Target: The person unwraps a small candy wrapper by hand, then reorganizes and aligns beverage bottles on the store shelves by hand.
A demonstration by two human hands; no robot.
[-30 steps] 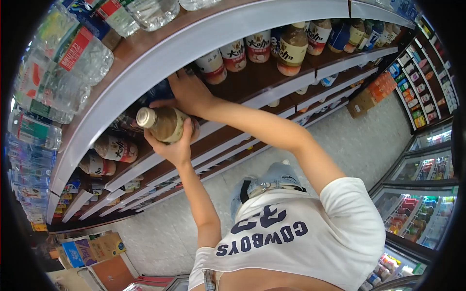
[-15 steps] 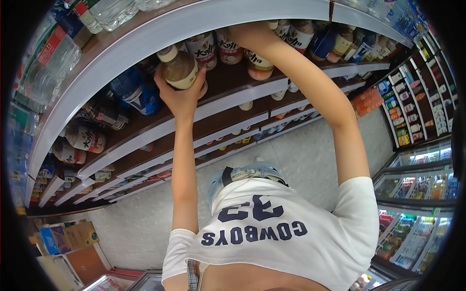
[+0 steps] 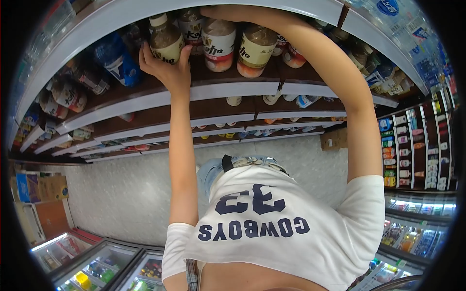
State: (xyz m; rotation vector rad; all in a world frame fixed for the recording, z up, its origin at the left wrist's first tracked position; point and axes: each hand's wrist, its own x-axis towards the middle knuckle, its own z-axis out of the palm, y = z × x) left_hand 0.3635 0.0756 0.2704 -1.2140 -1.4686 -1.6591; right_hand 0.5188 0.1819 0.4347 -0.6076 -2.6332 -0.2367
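Note:
My left hand (image 3: 167, 70) is wrapped round the lower part of a cream-labelled bottle (image 3: 166, 48) with a white cap, upright at the shelf front. Over the tops of the bottles beside it reaches my right hand (image 3: 225, 13); its fingers are mostly hidden, so its grip cannot be made out. Just below that hand stands a white-and-red-labelled bottle (image 3: 218, 51). To its right is another cream-labelled bottle (image 3: 255, 52), under my right forearm. A darker bottle (image 3: 192, 29) stands behind, between the held bottle and the white-labelled one.
The curved grey edge of the upper shelf (image 3: 104, 25) hangs close above both hands. Left of the held bottle stands a blue bottle (image 3: 118, 60). Lower shelves (image 3: 218, 109) carry more goods. Glass-topped coolers (image 3: 104, 262) and cardboard boxes (image 3: 52, 186) are farther off.
The view has turned along the shelf. My left hand has brought the cream-labelled bottle from in front of the shelf to its front row. My right hand has moved right, over the bottle tops.

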